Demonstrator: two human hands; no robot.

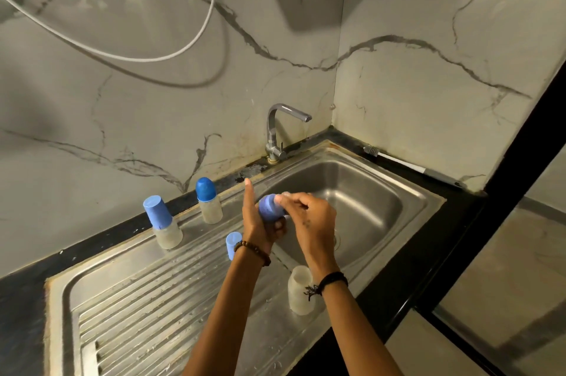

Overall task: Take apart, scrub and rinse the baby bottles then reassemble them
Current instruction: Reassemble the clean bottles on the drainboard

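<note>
Head view: hands [286, 216] over sink [428, 201] edge.

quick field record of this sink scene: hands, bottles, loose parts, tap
left hand: grips blue bottle top, forefinger straight
right hand: fingers pinch the same top
capped bottles: two on the drainboard, light blue cap, dark blue cap
open bottle: upright, front rim
loose cap: behind left wrist
tap: no water seen
</note>
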